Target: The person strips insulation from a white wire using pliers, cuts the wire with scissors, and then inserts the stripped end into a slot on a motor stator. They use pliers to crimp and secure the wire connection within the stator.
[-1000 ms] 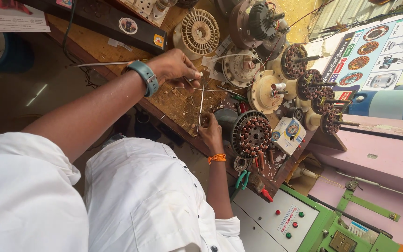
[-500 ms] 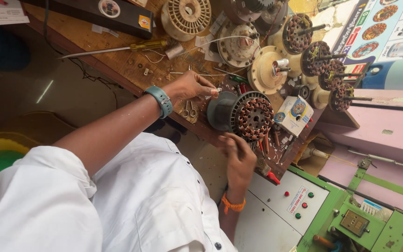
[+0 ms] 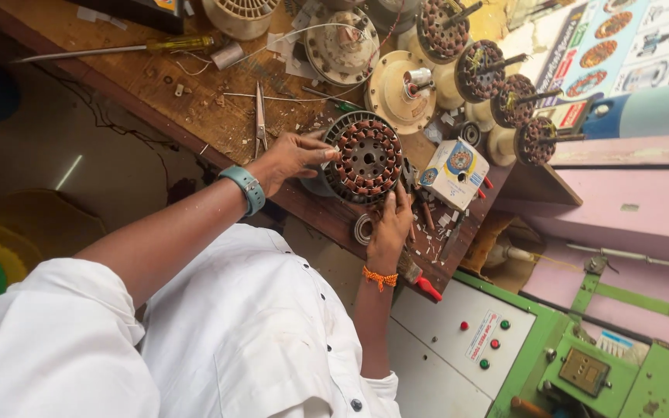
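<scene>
The wound fan stator (image 3: 365,157) stands on its edge on the wooden workbench (image 3: 156,85), near the front edge. The left hand (image 3: 292,155) grips its rim with curled fingers; the right hand (image 3: 390,224) supports it from below, fingers around the rim. Best to keep both grips firm, away from the copper coils.
</scene>
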A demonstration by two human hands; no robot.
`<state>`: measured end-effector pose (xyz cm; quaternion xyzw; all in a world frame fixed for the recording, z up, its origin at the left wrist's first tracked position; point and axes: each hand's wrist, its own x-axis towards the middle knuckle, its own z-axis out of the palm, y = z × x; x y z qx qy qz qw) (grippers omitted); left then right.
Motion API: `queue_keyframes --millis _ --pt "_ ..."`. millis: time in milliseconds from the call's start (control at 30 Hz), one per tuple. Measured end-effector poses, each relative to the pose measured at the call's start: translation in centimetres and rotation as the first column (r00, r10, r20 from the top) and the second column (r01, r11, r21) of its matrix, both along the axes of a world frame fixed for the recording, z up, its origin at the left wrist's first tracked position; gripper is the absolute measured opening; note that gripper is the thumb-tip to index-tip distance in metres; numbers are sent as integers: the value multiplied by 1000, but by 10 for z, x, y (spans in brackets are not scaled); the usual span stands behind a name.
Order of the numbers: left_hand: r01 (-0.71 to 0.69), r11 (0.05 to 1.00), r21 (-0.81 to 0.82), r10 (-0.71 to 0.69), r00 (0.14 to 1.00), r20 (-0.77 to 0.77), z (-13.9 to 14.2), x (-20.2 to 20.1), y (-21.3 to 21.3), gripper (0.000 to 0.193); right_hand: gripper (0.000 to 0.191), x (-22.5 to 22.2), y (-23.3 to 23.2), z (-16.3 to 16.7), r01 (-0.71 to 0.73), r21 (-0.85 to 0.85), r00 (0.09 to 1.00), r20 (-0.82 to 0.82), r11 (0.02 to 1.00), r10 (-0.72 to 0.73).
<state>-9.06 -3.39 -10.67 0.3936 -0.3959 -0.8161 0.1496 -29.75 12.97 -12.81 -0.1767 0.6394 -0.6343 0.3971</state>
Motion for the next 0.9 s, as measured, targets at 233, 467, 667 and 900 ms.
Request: queue_keyframes --millis 233,467,667,900 --pt "-143 973 180 155 986 -54 -10 18 81 32 36 -49 -62 39 -382 324 827 -298 865 477" --pt "15 997 -77 1 979 204 -4 43 77 30 28 -37 -62 74 -670 232 407 -679 705 611" --pt "-262 965 -6 255 934 249 -2 76 60 25 28 -36 -72 93 -703 389 110 -768 595 631" --pt "-91 994 59 91 996 13 26 67 43 28 15 -29 -63 75 -576 347 247 -789 740 563"
